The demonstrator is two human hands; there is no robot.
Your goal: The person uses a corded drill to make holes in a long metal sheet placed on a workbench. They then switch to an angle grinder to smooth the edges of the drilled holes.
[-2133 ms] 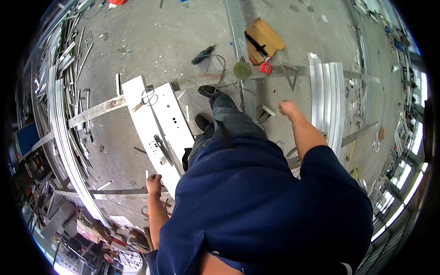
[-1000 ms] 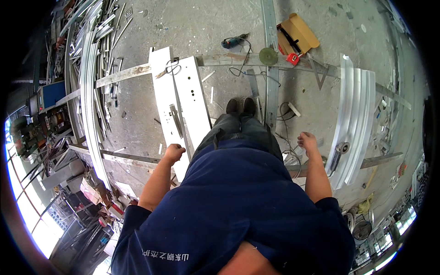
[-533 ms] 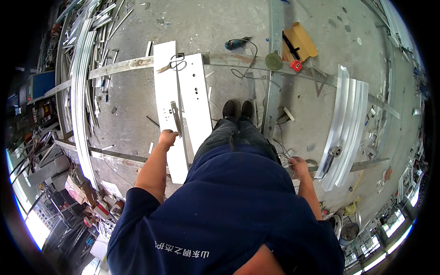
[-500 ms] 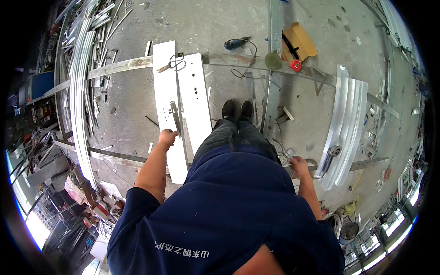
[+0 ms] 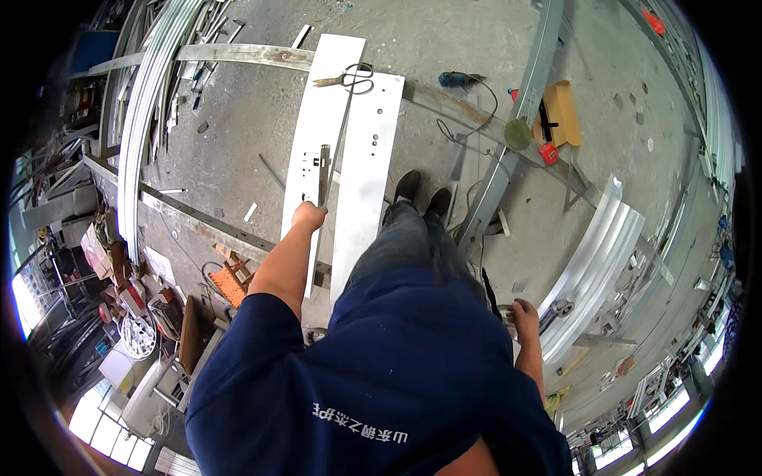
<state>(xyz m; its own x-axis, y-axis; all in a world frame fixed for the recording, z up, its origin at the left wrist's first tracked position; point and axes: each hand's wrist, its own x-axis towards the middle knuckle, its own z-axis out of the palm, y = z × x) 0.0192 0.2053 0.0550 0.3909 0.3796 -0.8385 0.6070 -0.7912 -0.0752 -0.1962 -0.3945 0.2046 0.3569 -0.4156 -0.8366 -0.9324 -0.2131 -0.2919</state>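
My left hand (image 5: pixel 309 216) is closed around the lower end of a narrow grey metal bar (image 5: pixel 324 178). The bar lies along a long white panel (image 5: pixel 321 99) with small cut-outs beside it. A second white panel (image 5: pixel 363 194), with a row of round holes, lies just to the right. Dark-handled scissors (image 5: pixel 349 79) rest across the far ends of both panels. Low on the right, my right hand (image 5: pixel 524 316) hangs with its fingers curled; a small dark thing shows at the fingertips, too unclear to name. Near that hand, a grinder-like tool (image 5: pixel 556 313) lies on silvery profiles (image 5: pixel 595 266).
Steel beams (image 5: pixel 508 159) and rails (image 5: pixel 238 53) cross the workspace. A corded blue power tool (image 5: pixel 460 79), an open cardboard box (image 5: pixel 562 111) and a red tape measure (image 5: pixel 548 154) lie ahead. Long metal profiles (image 5: pixel 147 119) run along the left, near an orange stool (image 5: pixel 230 282).
The view has turned, so the panels and beams appear tilted and shifted right. My left hand keeps its hold on the bar. My right hand appears slightly lower in the picture.
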